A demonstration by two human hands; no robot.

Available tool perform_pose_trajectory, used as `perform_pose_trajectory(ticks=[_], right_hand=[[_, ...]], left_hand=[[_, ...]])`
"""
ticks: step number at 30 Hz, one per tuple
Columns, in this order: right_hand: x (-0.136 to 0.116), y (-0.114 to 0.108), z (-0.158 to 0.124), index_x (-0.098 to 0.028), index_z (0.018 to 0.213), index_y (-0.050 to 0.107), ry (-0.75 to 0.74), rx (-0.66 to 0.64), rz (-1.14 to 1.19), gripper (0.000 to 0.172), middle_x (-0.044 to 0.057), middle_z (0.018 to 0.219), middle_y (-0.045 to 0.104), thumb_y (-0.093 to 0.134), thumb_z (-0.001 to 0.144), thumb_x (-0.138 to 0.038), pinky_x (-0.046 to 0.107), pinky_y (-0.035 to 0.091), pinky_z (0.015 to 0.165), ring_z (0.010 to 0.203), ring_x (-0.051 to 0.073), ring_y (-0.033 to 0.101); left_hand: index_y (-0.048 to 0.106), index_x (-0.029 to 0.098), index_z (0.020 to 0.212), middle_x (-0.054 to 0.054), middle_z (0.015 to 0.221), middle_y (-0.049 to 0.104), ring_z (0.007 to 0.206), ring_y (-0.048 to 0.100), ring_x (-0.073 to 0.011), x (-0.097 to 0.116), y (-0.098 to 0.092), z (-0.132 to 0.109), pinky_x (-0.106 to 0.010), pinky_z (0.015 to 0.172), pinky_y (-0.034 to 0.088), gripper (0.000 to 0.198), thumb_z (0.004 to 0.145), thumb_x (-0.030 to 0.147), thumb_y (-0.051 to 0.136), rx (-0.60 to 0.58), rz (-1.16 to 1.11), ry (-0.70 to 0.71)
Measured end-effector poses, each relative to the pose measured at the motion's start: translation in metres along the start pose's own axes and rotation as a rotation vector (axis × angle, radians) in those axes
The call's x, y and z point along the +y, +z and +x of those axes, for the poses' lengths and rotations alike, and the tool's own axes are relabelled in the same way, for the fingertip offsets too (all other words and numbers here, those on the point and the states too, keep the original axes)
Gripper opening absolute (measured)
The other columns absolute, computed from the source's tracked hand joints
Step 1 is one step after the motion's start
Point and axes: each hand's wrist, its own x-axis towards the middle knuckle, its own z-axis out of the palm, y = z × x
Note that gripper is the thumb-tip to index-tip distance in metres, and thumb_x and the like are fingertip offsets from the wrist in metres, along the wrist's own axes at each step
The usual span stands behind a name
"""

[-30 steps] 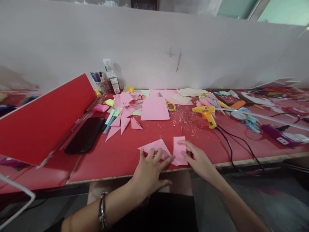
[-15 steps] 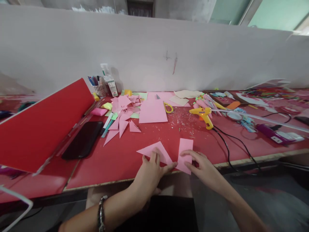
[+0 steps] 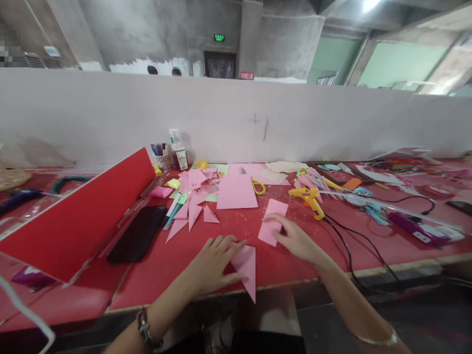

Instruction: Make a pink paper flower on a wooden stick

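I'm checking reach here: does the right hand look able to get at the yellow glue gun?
Probably yes: the glue gun lies just beyond the right hand, and nothing appears to block the way, though the hand would first need to leave the pink paper rectangle.

Pink ppr triangle [image 3: 249, 267], tip twd nr side; pink ppr rect. [image 3: 271, 227] slanted, farther R.

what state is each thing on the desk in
triangular pink paper, lower tip past front of desk, left fingers on it
rectangular pink paper, askew, right fingers on it
scissors, partly under pink sheet
glue gun, unheld
phone, lying flat
bottle, upright
pen cup, holding pens
red board, tilted
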Motion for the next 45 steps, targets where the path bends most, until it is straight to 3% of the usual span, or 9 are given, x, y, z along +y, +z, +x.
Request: perform_pose_trajectory(ticks=[3, 7, 12, 19, 23, 32, 37, 41, 45], right_hand=[[-0.001, 0.004, 0.034, -0.018, 0.093, 0.051, 0.023, 0.002, 0.056, 0.038, 0.003, 0.096, 0.059, 0.034, 0.061, -0.005, 0.027, 0.042, 0.079, 0.088, 0.014, 0.055], [0.001, 0.013, 0.077, -0.019, 0.103, 0.046, 0.250, -0.069, 0.155, 0.042, -0.006, 0.052, 0.051, 0.031, 0.066, -0.003, 0.020, 0.041, 0.049, 0.046, 0.009, 0.049], [-0.005, 0.041, 0.122, -0.017, 0.104, 0.045, 0.222, -0.099, 0.222, 0.044, -0.008, 0.050, 0.044, 0.039, 0.064, 0.000, 0.017, 0.038, 0.045, 0.041, 0.006, 0.044], [-0.036, 0.092, 0.184, -0.018, 0.110, 0.040, 0.133, -0.008, 0.206, 0.045, 0.003, 0.092, 0.054, 0.047, 0.067, -0.009, 0.026, 0.045, 0.069, 0.076, 0.012, 0.055], [-0.041, 0.104, 0.193, -0.015, 0.111, 0.039, 0.153, 0.090, 0.150, 0.047, 0.010, 0.114, 0.045, 0.048, 0.065, -0.010, 0.034, 0.034, 0.092, 0.108, 0.020, 0.041], [-0.038, 0.059, 0.159, -0.015, 0.091, 0.053, 0.109, -0.069, 0.132, 0.021, 0.005, 0.090, 0.057, 0.037, 0.079, -0.019, 0.029, 0.041, 0.080, 0.087, 0.015, 0.054], [-0.061, 0.017, 0.085, -0.018, 0.094, 0.056, -0.288, -0.340, 0.053, 0.021, 0.003, 0.096, 0.058, 0.048, 0.077, -0.027, 0.025, 0.042, 0.076, 0.084, 0.012, 0.053], [-0.058, 0.022, 0.018, -0.018, 0.106, 0.052, -0.451, -0.429, -0.240, 0.035, 0.007, 0.105, 0.057, 0.056, 0.073, -0.029, 0.029, 0.040, 0.082, 0.097, 0.017, 0.051], [-0.034, 0.043, -0.017, -0.015, 0.098, 0.058, -0.372, -0.330, -0.595, 0.024, 0.010, 0.092, 0.061, 0.046, 0.078, -0.012, 0.032, 0.045, 0.072, 0.083, 0.019, 0.056]], left_hand=[[0.042, 0.019, 0.121, -0.010, 0.124, 0.043, 0.113, 0.037, -0.0259, -0.006, 0.007, -0.003, -0.045, 0.093, 0.031, 0.047, 0.077, 0.036, 0.047, 0.071, -0.025, -0.121], [0.042, 0.015, 0.119, -0.011, 0.122, 0.044, 0.113, 0.037, -0.0261, -0.005, 0.013, -0.006, -0.045, 0.094, 0.031, 0.050, 0.073, 0.032, 0.052, 0.133, -0.046, -0.160], [0.045, 0.015, 0.116, -0.011, 0.110, 0.049, 0.104, 0.042, -0.0246, -0.002, 0.010, -0.004, -0.041, 0.090, 0.034, 0.050, 0.071, 0.032, 0.054, 0.130, -0.090, -0.169], [0.054, 0.013, 0.092, -0.007, 0.088, 0.054, 0.083, 0.047, -0.0211, -0.004, 0.012, -0.003, -0.034, 0.074, 0.040, 0.028, 0.070, 0.031, 0.057, 0.179, -0.121, -0.177], [0.054, 0.014, 0.085, -0.005, 0.080, 0.054, 0.074, 0.049, -0.0182, -0.007, 0.018, -0.002, -0.029, 0.066, 0.039, 0.022, 0.067, 0.027, 0.059, 0.241, -0.122, -0.168], [0.052, 0.016, 0.070, -0.001, 0.064, 0.055, 0.061, 0.050, -0.0140, -0.010, 0.021, 0.000, -0.025, 0.059, 0.036, 0.006, 0.075, 0.016, 0.049, 0.219, -0.018, -0.133], [0.057, 0.015, 0.080, -0.006, 0.076, 0.061, 0.073, 0.056, -0.0179, -0.005, 0.020, 0.000, -0.030, 0.069, 0.040, 0.016, 0.077, 0.014, 0.042, 0.189, 0.096, -0.151], [0.058, 0.012, 0.093, -0.011, 0.088, 0.061, 0.082, 0.057, -0.0236, 0.014, 0.017, 0.002, -0.036, 0.072, 0.042, 0.023, 0.079, 0.017, 0.041, 0.075, 0.169, -0.193], [0.054, 0.006, 0.104, -0.016, 0.092, 0.061, 0.083, 0.056, -0.0265, 0.037, 0.018, -0.001, -0.039, 0.069, 0.044, 0.033, 0.082, 0.026, 0.040, 0.015, 0.206, -0.222]])
